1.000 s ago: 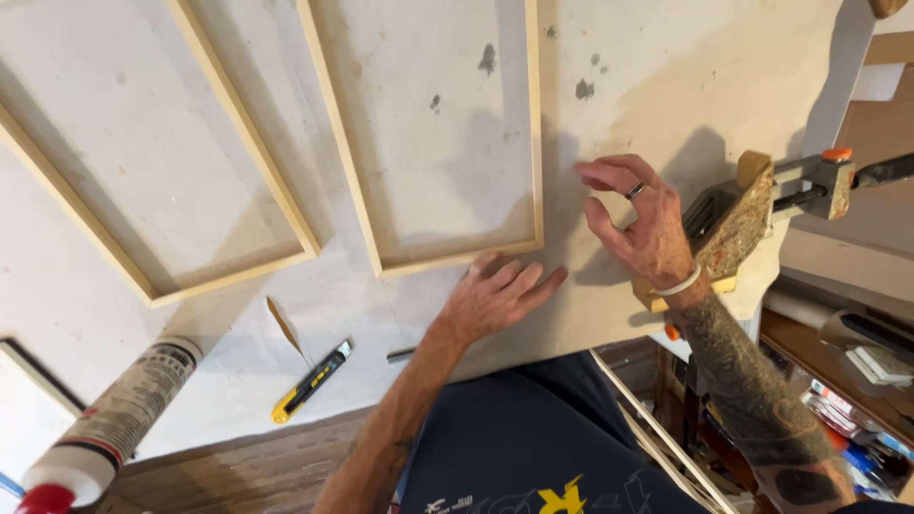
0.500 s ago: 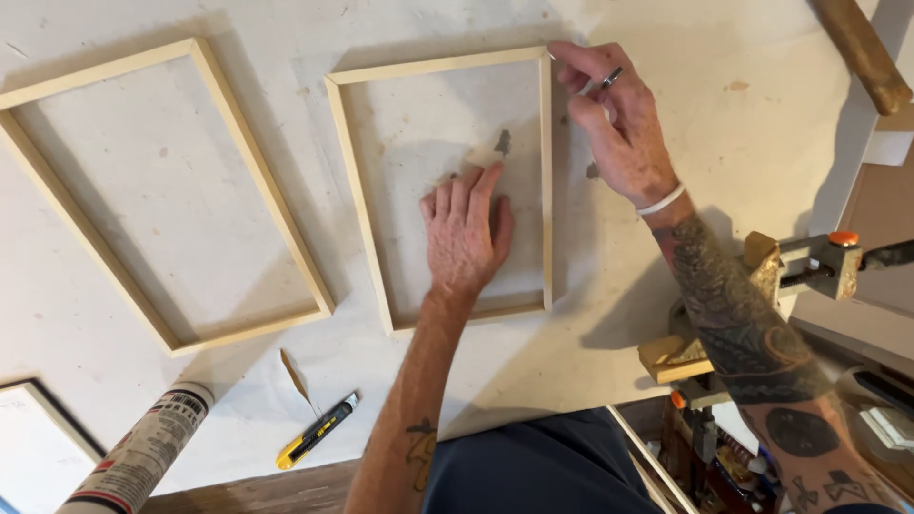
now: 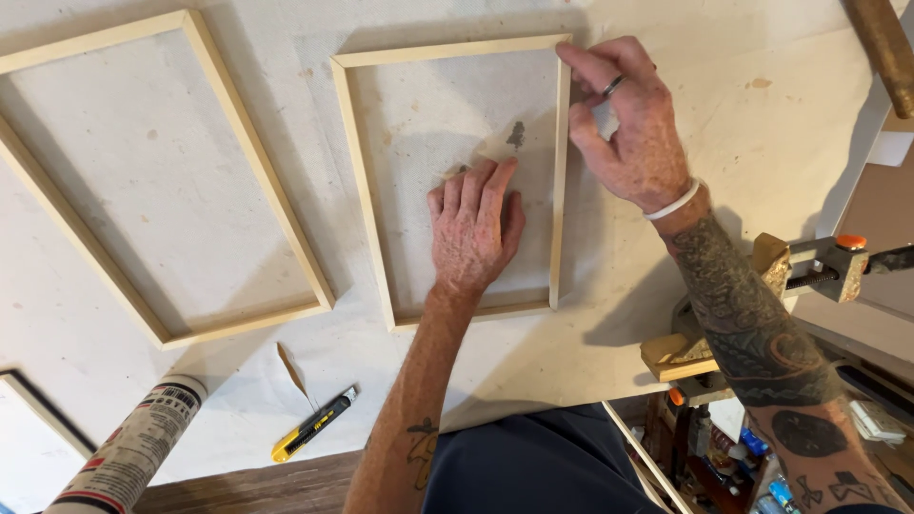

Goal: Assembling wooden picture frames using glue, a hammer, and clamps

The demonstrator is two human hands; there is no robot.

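Pale wooden frame (image 3: 381, 190) under two bare hands.
Left hand (image 3: 471, 228) lies flat, fingers together, inside it; right hand (image 3: 624, 124) pinches its far right corner.

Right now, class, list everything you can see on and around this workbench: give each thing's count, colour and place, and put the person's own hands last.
wooden frames: two whole, pale wood, flat on the board, left and centre
board: one, off-white, stained, under the frames
third frame corner: one, partly seen, lower left edge
utility knife: one, yellow and black, near front edge of board
sealant tube: one, printed, red band, lower left
wood sliver: one, tan, above the knife
clamp: one, orange and metal, right edge, with wood blocks
wooden handle: one, brown, top right
left hand: flat inside the centre frame
right hand: at the frame's top right corner, holding a small item; ring and white wristband
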